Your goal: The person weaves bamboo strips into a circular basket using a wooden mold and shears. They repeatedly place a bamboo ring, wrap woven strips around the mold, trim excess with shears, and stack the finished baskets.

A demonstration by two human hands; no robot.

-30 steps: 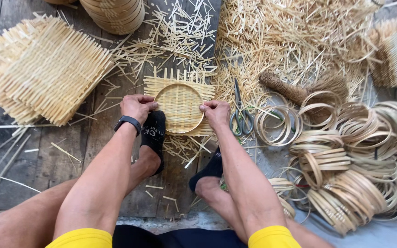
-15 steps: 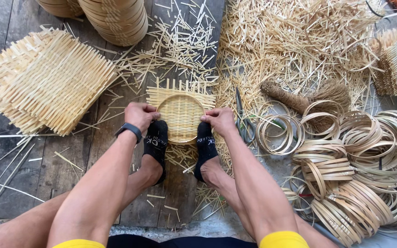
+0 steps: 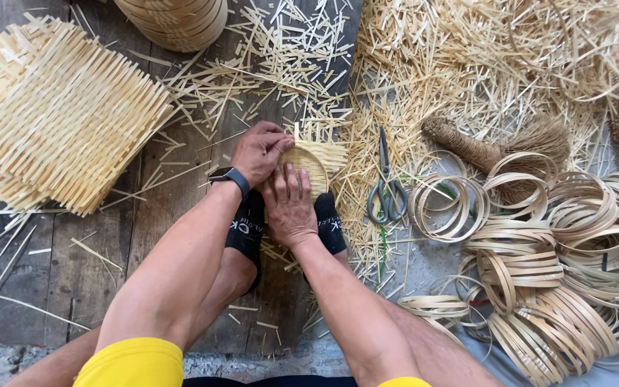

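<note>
Small woven tray (image 3: 308, 166) under my hands: pale split bamboo, matt, slightly ribbed weave. Stacked mats (image 3: 51, 115), same bamboo strip, dry and rough-edged. Offcut slivers (image 3: 467, 64) look splintery, straw-coloured. Hoops (image 3: 539, 272) are thin bent bamboo bands, smoother with a faint sheen. Scissors (image 3: 388, 190): dull grey metal. Floor planks (image 3: 73, 272) are weathered dark wood, coarse grain. Socks (image 3: 248, 222): black knit cloth.

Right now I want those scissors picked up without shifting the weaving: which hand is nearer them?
The right hand. It lies flat on the small woven mat, just left of the scissors; the left hand grips the mat's far left side.
</note>
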